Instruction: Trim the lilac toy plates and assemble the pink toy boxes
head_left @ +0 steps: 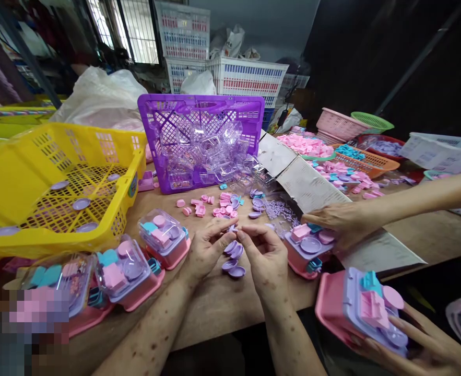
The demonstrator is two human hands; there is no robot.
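My left hand [208, 246] and my right hand [267, 257] meet above the table, both pinching a small light-purple plastic piece [233, 228] between thumbs and fingers. Its exact kind is too small to make out. Just below my fingertips lie several small purple oval dishes [236, 271]. Ahead are pink toy parts [200, 209], more purple dishes [256, 203] and a heap of thin purple pieces [279, 210]. To the left of my left hand stands a pink-and-purple toy set with a clear cover [163, 237]; an uncovered toy set [307, 250] is beside my right hand.
A co-worker's hand [343, 222] reaches in from the right, while another hand [422, 337] holds a toy set [363, 308]. A yellow crate [113, 219] stands left. Clear covers fill a tipped purple basket [157, 151]. Cardboard [312, 190] borders parts piled at right.
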